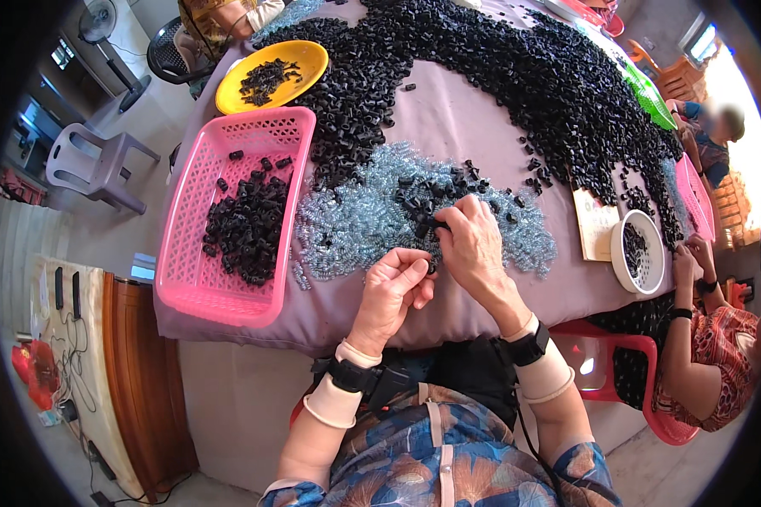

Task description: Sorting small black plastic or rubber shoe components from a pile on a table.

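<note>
My left hand (393,291) is closed, thumb against fingers, on a small black plastic part (433,265) near the table's front edge. Close beside it, my right hand (475,249) has its fingers bent and pressed together over the near edge of a pile. What those fingers pinch, if anything, is hidden. The pile is made of small shiny bluish coils, like springs (342,228), spread over the cloth. Several loose black parts (418,198) lie on top of the coils, just beyond my right fingertips.
A pink basket (167,245) with black parts stands at the left; behind it is a yellow plate (313,63) holding dark pieces. A large heap of black parts (516,76) covers the far table (448,93). At the right are a white basket (656,253) and another person's hands (693,253).
</note>
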`<move>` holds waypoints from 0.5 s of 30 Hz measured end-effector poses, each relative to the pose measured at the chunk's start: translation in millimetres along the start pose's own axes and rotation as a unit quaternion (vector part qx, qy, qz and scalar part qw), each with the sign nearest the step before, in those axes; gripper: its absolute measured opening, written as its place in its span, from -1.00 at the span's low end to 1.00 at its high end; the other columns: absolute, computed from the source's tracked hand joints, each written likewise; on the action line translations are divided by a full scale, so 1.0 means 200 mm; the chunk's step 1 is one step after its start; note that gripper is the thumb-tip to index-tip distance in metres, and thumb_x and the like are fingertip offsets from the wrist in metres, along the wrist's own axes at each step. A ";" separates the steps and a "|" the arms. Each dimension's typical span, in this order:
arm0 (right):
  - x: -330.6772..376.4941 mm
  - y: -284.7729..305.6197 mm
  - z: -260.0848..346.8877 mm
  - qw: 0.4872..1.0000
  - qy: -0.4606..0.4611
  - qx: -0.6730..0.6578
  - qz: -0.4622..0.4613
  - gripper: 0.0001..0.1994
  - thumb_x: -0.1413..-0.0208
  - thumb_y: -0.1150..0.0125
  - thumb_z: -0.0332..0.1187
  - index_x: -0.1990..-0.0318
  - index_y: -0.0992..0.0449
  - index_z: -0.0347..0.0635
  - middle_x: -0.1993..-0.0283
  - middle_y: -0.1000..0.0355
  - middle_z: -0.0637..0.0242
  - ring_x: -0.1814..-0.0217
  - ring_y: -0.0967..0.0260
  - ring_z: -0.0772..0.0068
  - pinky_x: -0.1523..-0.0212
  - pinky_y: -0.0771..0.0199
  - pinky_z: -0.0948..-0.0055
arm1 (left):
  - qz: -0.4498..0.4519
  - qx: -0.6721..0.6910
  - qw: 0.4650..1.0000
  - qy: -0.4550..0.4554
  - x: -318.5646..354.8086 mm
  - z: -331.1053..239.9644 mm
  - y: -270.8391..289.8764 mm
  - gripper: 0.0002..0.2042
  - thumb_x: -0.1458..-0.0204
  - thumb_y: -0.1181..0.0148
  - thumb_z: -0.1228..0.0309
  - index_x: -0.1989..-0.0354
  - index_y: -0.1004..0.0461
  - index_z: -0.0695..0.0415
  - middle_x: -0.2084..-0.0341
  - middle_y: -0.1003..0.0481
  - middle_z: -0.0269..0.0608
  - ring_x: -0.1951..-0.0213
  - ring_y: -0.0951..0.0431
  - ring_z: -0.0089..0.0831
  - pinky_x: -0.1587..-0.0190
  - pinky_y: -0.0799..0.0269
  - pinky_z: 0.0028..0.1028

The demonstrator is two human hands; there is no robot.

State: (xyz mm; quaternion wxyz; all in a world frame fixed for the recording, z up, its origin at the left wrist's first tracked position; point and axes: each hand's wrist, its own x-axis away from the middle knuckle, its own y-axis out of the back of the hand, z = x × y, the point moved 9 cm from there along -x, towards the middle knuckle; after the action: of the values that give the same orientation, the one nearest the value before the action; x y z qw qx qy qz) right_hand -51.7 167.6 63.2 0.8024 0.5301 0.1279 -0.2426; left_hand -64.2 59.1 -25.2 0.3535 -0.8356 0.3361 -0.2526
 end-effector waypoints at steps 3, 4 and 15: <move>0.00 0.00 0.00 1.000 -0.006 0.010 0.011 -0.83 0.22 -0.20 -0.49 0.37 -0.44 -0.17 0.32 -0.26 0.23 0.20 -0.23 0.18 0.19 -0.22 0.27 | 0.002 -0.002 1.000 -0.003 0.00 0.00 0.00 -0.87 -0.09 -0.11 0.43 0.21 -0.43 0.17 0.48 -0.49 -0.20 0.56 -0.44 -0.55 0.58 -0.28 -0.62; 0.00 0.00 0.01 1.000 0.003 0.015 0.010 -0.85 0.20 -0.18 -0.50 0.38 -0.43 -0.18 0.32 -0.26 0.23 0.20 -0.23 0.18 0.19 -0.22 0.27 | 0.003 -0.001 1.000 -0.005 0.00 0.00 0.00 -0.87 -0.10 -0.11 0.43 0.21 -0.43 0.17 0.48 -0.49 -0.20 0.56 -0.44 -0.54 0.58 -0.28 -0.62; 0.09 0.13 0.00 0.985 -0.054 -0.160 -0.031 -0.96 -0.01 -0.04 -0.57 0.37 -0.36 -0.25 0.41 -0.34 0.19 0.37 -0.35 0.20 0.36 -0.32 0.31 | -0.016 -0.020 1.000 -0.016 0.00 -0.01 -0.01 -0.89 -0.10 -0.09 0.44 0.23 -0.42 0.17 0.48 -0.50 -0.21 0.56 -0.42 -0.56 0.57 -0.27 -0.63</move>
State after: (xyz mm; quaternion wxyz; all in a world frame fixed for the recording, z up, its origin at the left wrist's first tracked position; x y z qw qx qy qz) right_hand -23.1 171.4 74.7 0.8744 0.3771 0.1381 -0.2721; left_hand -65.0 58.6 -23.1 0.3380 -0.8517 0.3220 -0.2381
